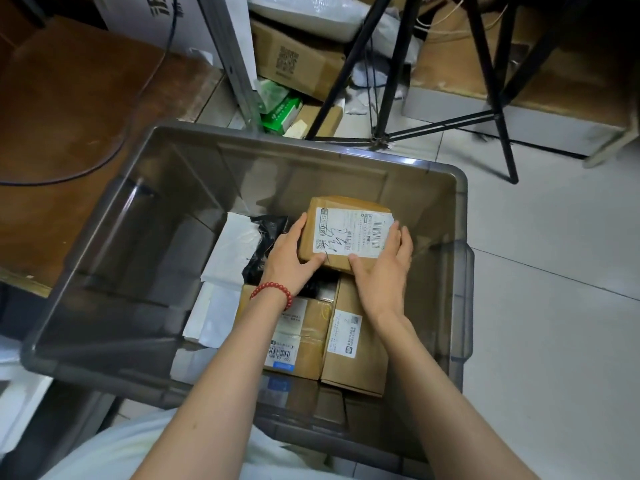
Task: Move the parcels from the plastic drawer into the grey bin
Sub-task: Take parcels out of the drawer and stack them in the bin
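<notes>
Grip: the left hand (291,256) and the right hand (384,268) clasp one brown parcel (349,230) between them, fingers curled round its two sides and thumbs on its near edge.
Held parcel: a small cardboard box with its white label face up, inside the grey bin (277,174) and well below the rim. Whether it already rests on something underneath cannot be told.
Left of the grip: a black bag (266,233) touches the left fingers, and a white bag (235,247) lies just past it.
Nearer the person than the grip: two cardboard boxes (304,337) lie side by side under the wrists, with a white envelope (214,313) to their left.
Beyond the grip: bare bin floor up to the far wall.
Done: judging by the load, several parcels are already in the bin, filling its near and middle part.
In hand: this parcel looks about to be set down and let go.
Left: the plastic drawer cannot be made out here, so how many parcels remain in it cannot be told.
Room: the far and left parts of the bin would take more.
</notes>
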Available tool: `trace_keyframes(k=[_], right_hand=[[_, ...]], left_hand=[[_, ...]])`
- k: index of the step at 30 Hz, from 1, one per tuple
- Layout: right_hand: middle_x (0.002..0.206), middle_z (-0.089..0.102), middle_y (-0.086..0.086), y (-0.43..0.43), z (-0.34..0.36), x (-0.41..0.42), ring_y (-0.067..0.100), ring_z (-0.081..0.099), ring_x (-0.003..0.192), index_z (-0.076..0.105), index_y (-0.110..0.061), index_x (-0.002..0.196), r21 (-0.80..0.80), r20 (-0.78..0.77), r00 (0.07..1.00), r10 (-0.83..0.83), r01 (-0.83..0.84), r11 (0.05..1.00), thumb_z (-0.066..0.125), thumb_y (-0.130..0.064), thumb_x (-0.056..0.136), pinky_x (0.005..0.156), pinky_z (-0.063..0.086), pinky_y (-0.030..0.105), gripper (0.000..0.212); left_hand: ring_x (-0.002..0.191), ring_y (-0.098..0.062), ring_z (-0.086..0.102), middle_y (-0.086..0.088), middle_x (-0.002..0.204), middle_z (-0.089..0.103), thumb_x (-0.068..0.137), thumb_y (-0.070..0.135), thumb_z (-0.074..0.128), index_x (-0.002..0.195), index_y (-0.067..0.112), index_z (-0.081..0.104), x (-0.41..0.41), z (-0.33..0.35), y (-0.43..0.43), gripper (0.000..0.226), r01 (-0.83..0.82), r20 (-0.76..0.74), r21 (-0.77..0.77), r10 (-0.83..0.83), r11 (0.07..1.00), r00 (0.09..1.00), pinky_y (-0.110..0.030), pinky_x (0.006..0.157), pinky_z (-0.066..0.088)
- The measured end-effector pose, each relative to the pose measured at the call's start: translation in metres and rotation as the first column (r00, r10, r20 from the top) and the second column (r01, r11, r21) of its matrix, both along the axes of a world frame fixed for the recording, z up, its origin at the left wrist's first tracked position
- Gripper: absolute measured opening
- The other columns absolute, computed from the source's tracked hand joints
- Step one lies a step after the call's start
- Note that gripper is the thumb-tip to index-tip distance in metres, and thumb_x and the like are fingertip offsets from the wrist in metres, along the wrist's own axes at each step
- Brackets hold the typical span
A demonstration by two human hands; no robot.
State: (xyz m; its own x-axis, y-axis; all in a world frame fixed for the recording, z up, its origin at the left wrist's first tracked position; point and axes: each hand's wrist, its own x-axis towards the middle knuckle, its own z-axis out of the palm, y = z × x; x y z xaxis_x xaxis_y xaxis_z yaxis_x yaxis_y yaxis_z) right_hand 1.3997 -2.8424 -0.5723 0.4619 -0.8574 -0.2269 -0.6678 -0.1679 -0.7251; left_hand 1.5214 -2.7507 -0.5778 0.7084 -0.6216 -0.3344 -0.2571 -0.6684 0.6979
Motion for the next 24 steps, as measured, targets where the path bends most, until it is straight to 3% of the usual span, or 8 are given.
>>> trace_keyframes(k=[3,6,9,11,13,15,19,24], right_hand=[[0.161,0.004,0.008,0.002,0.003,-0.001,0.022,0.001,0.149,0.012,-0.012,0.154,-0.110,-0.094,0.994,0.055,-0.065,0.992,0.057,-0.019,0.095,0.121,0.005,0.035,0.074],[0.162,0.007,0.006,0.004,0.000,-0.004,0.021,-0.001,0.149,0.015,-0.011,0.153,-0.078,-0.180,0.976,0.126,-0.142,0.987,0.046,-0.021,0.100,0.122,0.002,0.036,0.062],[0.163,0.004,0.004,0.006,-0.006,-0.007,0.019,-0.003,0.150,0.013,-0.011,0.154,-0.042,-0.244,0.958,0.148,-0.163,0.986,0.037,-0.028,0.103,0.121,-0.002,0.034,0.058],[0.163,0.001,0.002,0.003,-0.008,-0.008,0.019,-0.006,0.150,0.012,-0.012,0.154,-0.032,-0.248,0.955,0.163,-0.177,0.984,0.035,-0.031,0.104,0.121,-0.004,0.035,0.059],[0.163,-0.001,0.002,-0.003,-0.006,-0.008,0.020,-0.008,0.149,0.011,-0.013,0.155,-0.011,-0.271,0.944,0.188,-0.199,0.980,0.036,-0.034,0.103,0.121,-0.004,0.037,0.061],[0.163,0.002,0.002,-0.006,-0.002,-0.007,0.021,-0.006,0.150,0.013,-0.014,0.154,0.002,-0.283,0.939,0.196,-0.204,0.979,0.038,-0.036,0.102,0.120,-0.003,0.037,0.062],[0.162,0.014,0.004,0.002,0.010,0.001,0.022,0.004,0.149,0.021,-0.016,0.153,-0.057,-0.289,0.922,0.256,-0.283,0.957,0.040,-0.037,0.100,0.121,0.000,0.037,0.060],[0.158,0.025,0.003,0.037,0.027,0.022,0.023,0.016,0.147,0.032,-0.018,0.149,-0.167,-0.278,0.861,0.426,-0.480,0.861,0.045,-0.041,0.098,0.120,0.011,0.041,0.058]], left_hand=[[0.103,-0.013,0.050,-0.003,0.122,0.048,0.088,0.029,0.066,0.150,0.035,0.024,-0.002,0.001,-0.003,0.075,0.035,0.008,0.007,-0.035,0.999,0.999,-0.023,0.091,0.037],[0.088,-0.011,0.057,-0.002,0.122,0.052,0.091,0.024,0.062,0.148,0.035,0.030,-0.012,0.002,-0.012,0.066,0.147,-0.001,0.014,-0.147,0.989,0.989,-0.018,0.085,0.038],[0.098,-0.007,0.056,0.004,0.131,0.055,0.095,0.023,0.056,0.147,0.034,0.032,-0.018,0.003,-0.013,0.059,0.159,-0.045,0.008,-0.159,0.987,0.986,-0.019,0.089,0.038],[0.114,-0.013,0.055,0.005,0.134,0.056,0.096,0.027,0.052,0.147,0.036,0.030,-0.015,0.006,-0.007,0.056,0.183,-0.047,0.049,-0.181,0.982,0.982,-0.027,0.096,0.041],[0.122,-0.021,0.052,0.004,0.135,0.056,0.095,0.034,0.051,0.147,0.037,0.029,-0.014,0.012,0.000,0.057,0.255,0.096,0.211,-0.279,0.944,0.955,-0.037,0.096,0.044],[0.125,-0.023,0.047,0.003,0.135,0.054,0.094,0.040,0.049,0.147,0.035,0.031,-0.016,0.018,0.009,0.055,0.218,0.284,0.339,-0.321,0.915,0.904,-0.041,0.098,0.041],[0.129,-0.021,0.040,0.005,0.140,0.050,0.095,0.043,0.043,0.144,0.031,0.034,-0.014,0.028,0.034,0.052,0.052,0.468,0.420,-0.265,0.906,0.843,-0.041,0.102,0.032],[0.126,-0.022,0.041,0.004,0.136,0.051,0.095,0.045,0.041,0.139,0.028,0.041,-0.007,0.059,0.082,0.047,-0.134,0.584,0.487,-0.208,0.863,0.784,-0.042,0.102,0.027]])
